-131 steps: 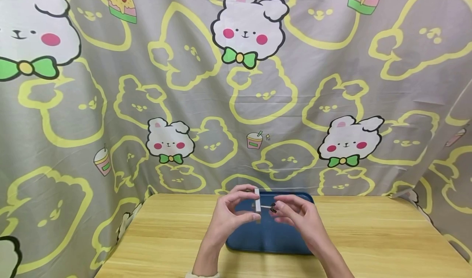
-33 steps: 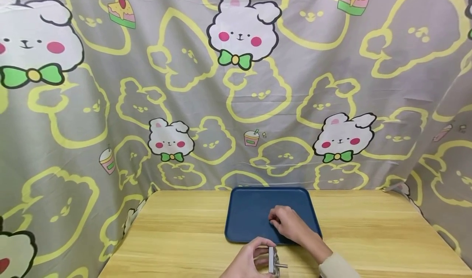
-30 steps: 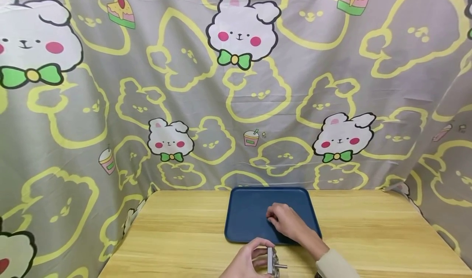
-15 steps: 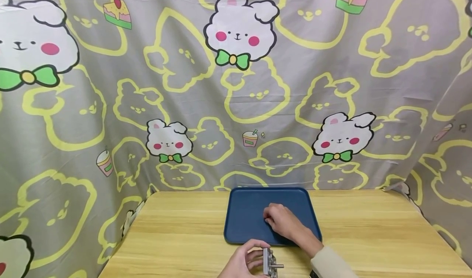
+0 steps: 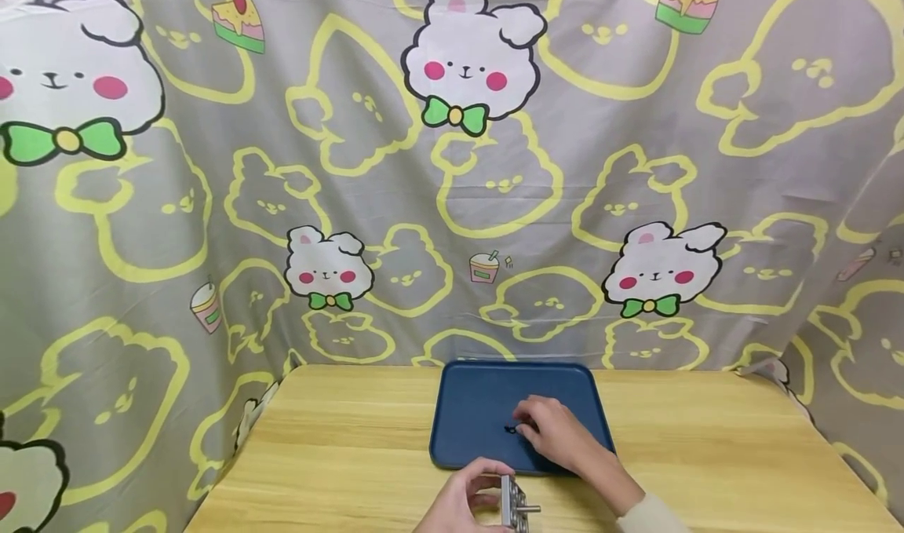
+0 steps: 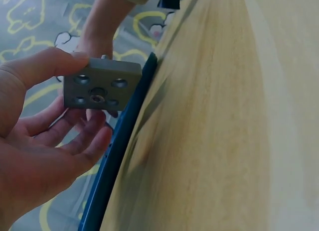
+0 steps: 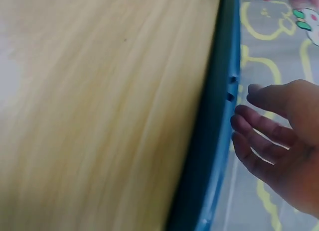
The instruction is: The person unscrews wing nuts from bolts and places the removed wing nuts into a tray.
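My left hand grips a small grey metal block close above the table at the near side of the tray. A thin metal rod sticks out of the block towards the right. In the left wrist view several round holes show in the block's face, thumb on its top edge, fingers below. My right hand is over the blue tray, its fingers loosely bent with nothing between them. Just left of its fingertips, a small black piece lies on the tray; the right wrist view shows two dark bits there.
The tray stands on a light wooden table, near its back edge. A grey curtain with rabbit and yellow outline prints hangs behind and on both sides.
Earlier both hands were together over the tray, the right at a black piece on the rod's end. The hands came apart; the right lowered to the tray and let go of the black piece.
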Available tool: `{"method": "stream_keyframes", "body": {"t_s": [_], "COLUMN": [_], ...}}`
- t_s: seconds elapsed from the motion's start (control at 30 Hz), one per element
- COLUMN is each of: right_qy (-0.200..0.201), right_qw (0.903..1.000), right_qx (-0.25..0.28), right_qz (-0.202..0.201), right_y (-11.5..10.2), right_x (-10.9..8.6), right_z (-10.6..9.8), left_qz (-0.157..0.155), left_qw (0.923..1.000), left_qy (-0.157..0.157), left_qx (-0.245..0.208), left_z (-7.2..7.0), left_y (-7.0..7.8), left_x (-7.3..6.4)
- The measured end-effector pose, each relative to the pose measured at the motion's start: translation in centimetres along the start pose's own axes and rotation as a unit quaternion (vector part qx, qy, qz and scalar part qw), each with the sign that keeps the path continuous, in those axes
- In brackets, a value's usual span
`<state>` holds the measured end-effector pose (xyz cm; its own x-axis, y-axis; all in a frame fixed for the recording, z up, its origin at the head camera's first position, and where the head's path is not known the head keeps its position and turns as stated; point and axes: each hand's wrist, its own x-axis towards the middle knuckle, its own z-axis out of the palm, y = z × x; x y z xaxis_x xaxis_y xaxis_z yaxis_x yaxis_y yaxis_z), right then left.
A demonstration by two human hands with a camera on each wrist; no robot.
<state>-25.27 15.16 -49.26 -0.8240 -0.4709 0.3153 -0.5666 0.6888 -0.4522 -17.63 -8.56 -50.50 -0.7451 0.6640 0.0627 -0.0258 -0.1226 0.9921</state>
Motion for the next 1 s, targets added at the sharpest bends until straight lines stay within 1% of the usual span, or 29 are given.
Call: {"method": "stream_keyframes", "body": {"t_s": [0.07, 0.13, 0.23, 0.3, 0.37, 0.4, 0.47, 0.53, 0.57, 0.63, 0.7, 0.8, 0.83, 0.9, 0.97, 1.0], "right_qy": [-0.003, -0.005, -0.001, 0.010, 0.020, 0.019, 0.009, -0.008, -0.020, -0.039, -0.052, -0.064, -0.067, -0.074, -0.077, -0.076], "right_qw": [0.9999, 0.9997, 0.9998, 0.9999, 0.9998, 0.9997, 0.9998, 0.9993, 0.9986, 0.9966, 0.9948, 0.9935, 0.9932, 0.9931, 0.9933, 0.9937], "right_qx": [0.010, 0.012, 0.008, 0.002, -0.007, -0.011, -0.017, -0.028, -0.031, -0.038, -0.046, -0.046, -0.046, -0.040, -0.042, -0.050], "right_qz": [0.013, 0.021, 0.016, 0.005, -0.006, -0.007, 0.004, 0.024, 0.038, 0.062, 0.075, 0.083, 0.083, 0.082, 0.075, 0.066], "right_y": [-0.1, -0.3, -0.7, -1.1, -1.4, -1.6, -1.9, -2.2, -2.3, -2.4, -2.5, -2.2, -2.1, -1.8, -1.5, -1.4], "right_x": [-0.8, -1.6, -2.9, -3.7, -4.5, -4.9, -5.7, -6.4, -6.7, -7.4, -7.9, -8.7, -8.9, -9.3, -9.7, -9.9], "right_z": [-0.6, -1.3, -2.2, -2.6, -2.9, -3.1, -3.3, -3.5, -3.6, -3.8, -3.9, -4.0, -4.0, -4.0, -4.0, -3.9], "left_qz": [0.002, 0.004, 0.003, -0.001, 0.004, 0.009, 0.003, -0.005, -0.009, -0.032, -0.048, -0.068, -0.070, -0.074, -0.078, -0.077], "left_qw": [0.9998, 0.9997, 0.9991, 0.9974, 0.9969, 0.9971, 0.9982, 0.9996, 0.9995, 0.9978, 0.9952, 0.9917, 0.9922, 0.9943, 0.9968, 0.9959], "left_qy": [0.004, 0.001, -0.001, -0.016, -0.019, -0.022, -0.034, -0.027, -0.026, -0.023, -0.008, 0.009, 0.011, 0.016, 0.021, 0.023], "left_qx": [0.017, 0.022, 0.042, 0.070, 0.076, 0.072, 0.049, -0.005, -0.015, -0.053, -0.085, -0.109, -0.102, -0.074, -0.003, 0.041], "left_z": [0.1, 0.2, 0.3, -0.1, -0.4, -0.6, -1.3, -1.8, -2.1, -2.7, -2.9, -3.4, -3.5, -3.6, -3.6, -3.5], "left_y": [0.1, 0.1, 0.0, -0.6, -1.6, -2.2, -4.1, -6.0, -6.8, -8.5, -9.3, -9.9, -9.9, -9.4, -8.4, -7.6], "left_x": [0.2, 0.6, 1.1, 1.6, 2.1, 2.3, 3.0, 3.5, 3.8, 4.2, 4.4, 4.5, 4.4, 4.2, 3.9, 3.7]}}
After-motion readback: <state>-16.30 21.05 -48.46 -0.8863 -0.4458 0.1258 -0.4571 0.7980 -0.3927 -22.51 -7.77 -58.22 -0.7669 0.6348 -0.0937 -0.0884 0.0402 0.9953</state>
